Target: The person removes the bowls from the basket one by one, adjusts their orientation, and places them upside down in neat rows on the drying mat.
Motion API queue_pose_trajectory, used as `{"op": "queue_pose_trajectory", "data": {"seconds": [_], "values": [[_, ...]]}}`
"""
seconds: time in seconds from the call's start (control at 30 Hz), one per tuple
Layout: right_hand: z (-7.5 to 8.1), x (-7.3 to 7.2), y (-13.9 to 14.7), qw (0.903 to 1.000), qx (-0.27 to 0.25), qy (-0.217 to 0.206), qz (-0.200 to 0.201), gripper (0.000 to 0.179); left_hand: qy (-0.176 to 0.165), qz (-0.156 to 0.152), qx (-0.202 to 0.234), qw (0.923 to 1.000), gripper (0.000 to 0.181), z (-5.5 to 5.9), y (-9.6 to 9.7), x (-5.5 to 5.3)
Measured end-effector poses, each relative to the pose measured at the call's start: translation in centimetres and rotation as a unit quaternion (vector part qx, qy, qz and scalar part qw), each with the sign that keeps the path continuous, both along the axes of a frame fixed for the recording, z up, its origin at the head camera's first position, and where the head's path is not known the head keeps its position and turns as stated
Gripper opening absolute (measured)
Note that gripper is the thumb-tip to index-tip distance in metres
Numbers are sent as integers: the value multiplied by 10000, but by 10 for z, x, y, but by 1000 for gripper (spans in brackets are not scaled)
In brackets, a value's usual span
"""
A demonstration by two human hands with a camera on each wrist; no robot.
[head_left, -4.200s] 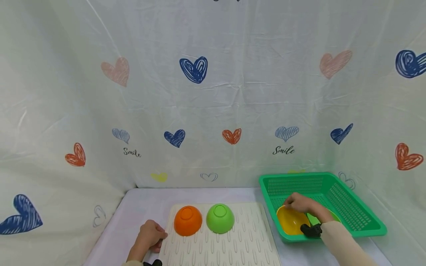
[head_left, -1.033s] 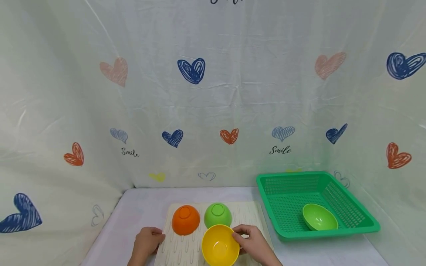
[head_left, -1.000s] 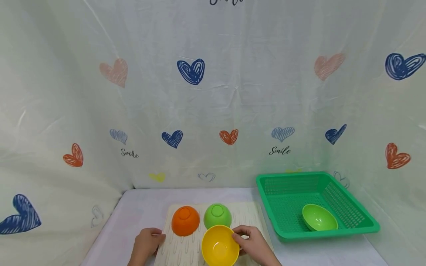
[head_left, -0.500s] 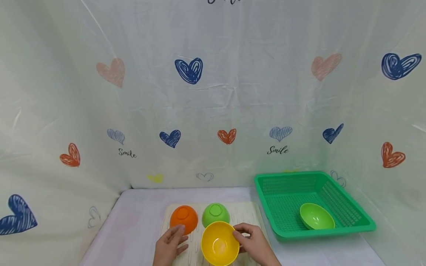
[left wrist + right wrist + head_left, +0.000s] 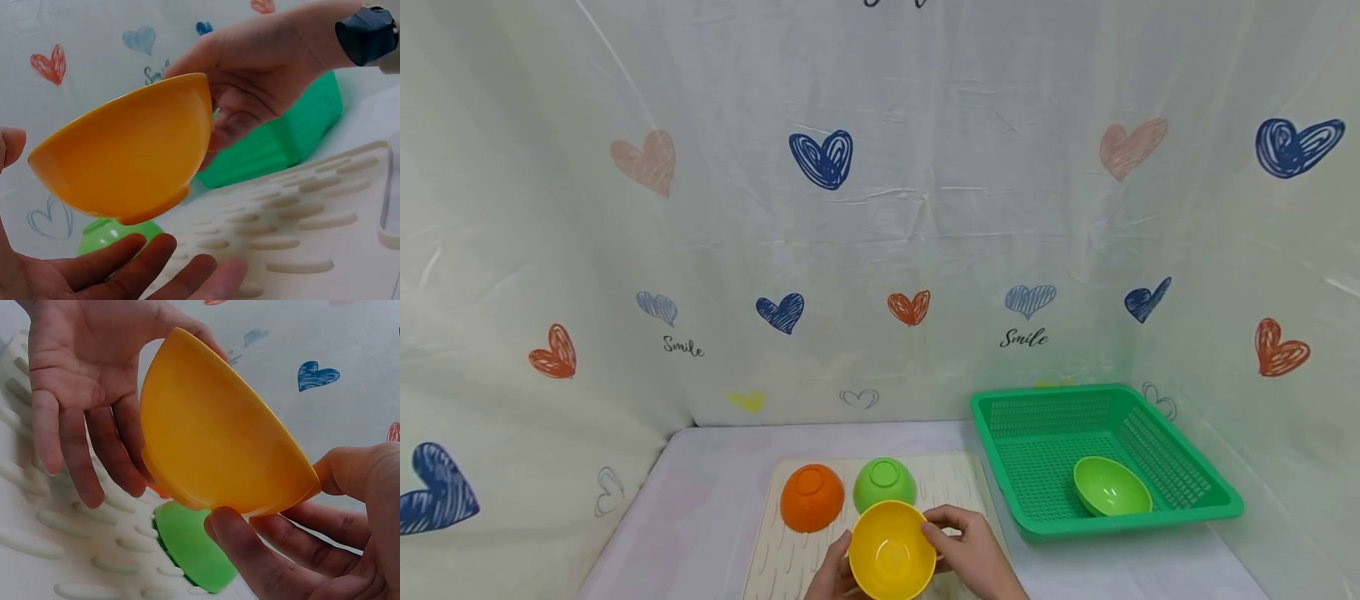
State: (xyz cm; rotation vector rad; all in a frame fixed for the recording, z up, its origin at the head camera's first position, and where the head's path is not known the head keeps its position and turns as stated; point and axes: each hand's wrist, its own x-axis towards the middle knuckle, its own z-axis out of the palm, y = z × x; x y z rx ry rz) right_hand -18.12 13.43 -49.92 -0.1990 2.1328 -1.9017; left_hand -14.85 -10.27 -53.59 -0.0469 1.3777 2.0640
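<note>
A yellow bowl (image 5: 891,550) is held up over the cream ribbed mat (image 5: 771,567), its mouth tipped toward the head camera. My right hand (image 5: 976,552) pinches it at the right side, thumb at the rim and fingers beneath. At its left is my left hand (image 5: 830,573), fingers spread; in the left wrist view these fingers (image 5: 156,259) extend below the bowl's base, with the thumb beside the rim. Upside down on the mat's far part sit an orange bowl (image 5: 812,498) and a green bowl (image 5: 884,485), side by side.
To the right stands a green perforated basket (image 5: 1138,525) holding another green bowl (image 5: 1112,487), which lies tilted with its mouth up. A white cloth covers the table (image 5: 700,492). Behind hangs a white curtain (image 5: 865,233) printed with hearts.
The right hand took the yellow bowl from the basket and brought it over the mat. My left hand left the mat's left edge and moved right, up to the bowl.
</note>
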Motion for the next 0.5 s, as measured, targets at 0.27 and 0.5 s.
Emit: {"op": "queue_pose_trajectory", "data": {"seconds": [0.27,0.5], "values": [[-4,0,0,10000,-13,-58,-2,41,80,104,-584,9982,90,2,5,0],[-4,2,0,9999,72,-100,-41,40,178,236,-897,9955,93,3,8,0]]}}
